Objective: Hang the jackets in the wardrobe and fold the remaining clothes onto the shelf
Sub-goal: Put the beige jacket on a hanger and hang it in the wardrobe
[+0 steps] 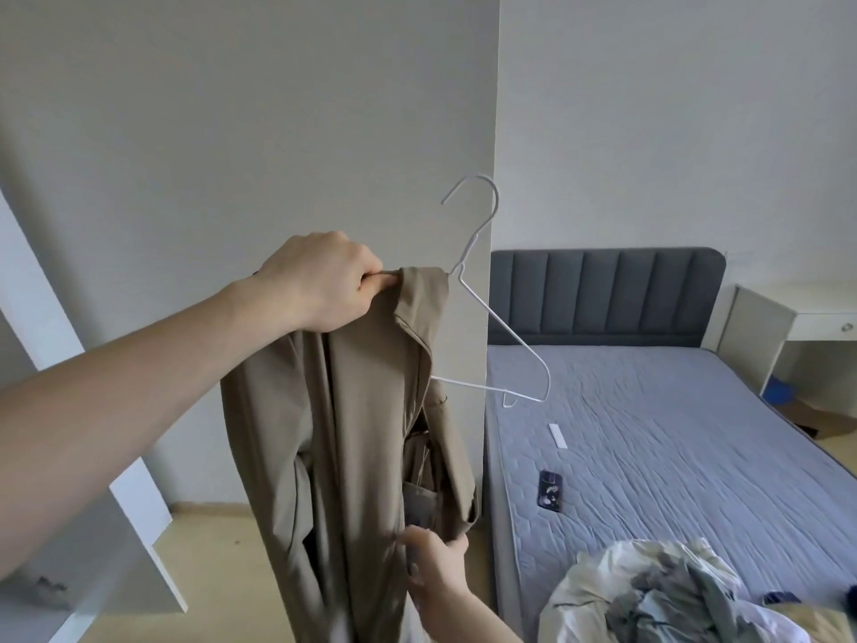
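The left hand (320,280) clenches the collar of a beige jacket (357,433), holding it aloft before a white panel; the right hand (433,556) grasps the lower front edge. A white wire hanger (498,327) sits only half inside the garment, its right shoulder and hook projecting bare. The likely fault: with one arm unseated, the jacket may slide off once hung, or the hanger may drop out. More clothes (658,596) wait heaped on the bed (672,433).

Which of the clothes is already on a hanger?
The beige jacket, held up by both hands with the white hanger half inside; the other clothes lie heaped on the bed.
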`<state>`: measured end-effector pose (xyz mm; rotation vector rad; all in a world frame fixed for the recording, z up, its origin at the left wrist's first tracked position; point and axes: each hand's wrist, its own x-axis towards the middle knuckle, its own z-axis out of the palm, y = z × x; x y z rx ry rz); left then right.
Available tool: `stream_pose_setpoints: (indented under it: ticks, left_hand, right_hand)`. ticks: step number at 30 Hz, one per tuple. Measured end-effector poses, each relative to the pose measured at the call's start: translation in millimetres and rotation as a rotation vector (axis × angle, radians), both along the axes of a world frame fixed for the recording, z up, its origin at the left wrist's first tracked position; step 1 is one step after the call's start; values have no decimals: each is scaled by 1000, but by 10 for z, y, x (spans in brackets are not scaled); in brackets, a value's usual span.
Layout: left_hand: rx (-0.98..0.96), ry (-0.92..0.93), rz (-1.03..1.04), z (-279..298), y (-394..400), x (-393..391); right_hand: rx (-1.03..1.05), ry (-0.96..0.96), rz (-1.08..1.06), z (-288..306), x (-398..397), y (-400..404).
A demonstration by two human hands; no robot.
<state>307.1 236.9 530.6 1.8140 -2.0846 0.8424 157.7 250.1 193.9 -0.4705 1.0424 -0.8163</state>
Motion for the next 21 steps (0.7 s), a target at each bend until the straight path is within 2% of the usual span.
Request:
stream_pose_setpoints:
  ticks: [5,10,17,21]
  left_hand:
    - [-31,-27,25,26,41,131]
    - [-63,-52,14,-81,83,402]
    - [-115,-36,-40,-316,129,799]
    - [-144,-18,-83,-463,136,975]
  right_hand:
    - [-105,94,-15,-40,-123,-103]
    - [-100,68,-97,116,-619,-436]
    - [-90,-165,-73,475,-1295,-724]
    - [-123,-185,-79,559,-1484,-829]
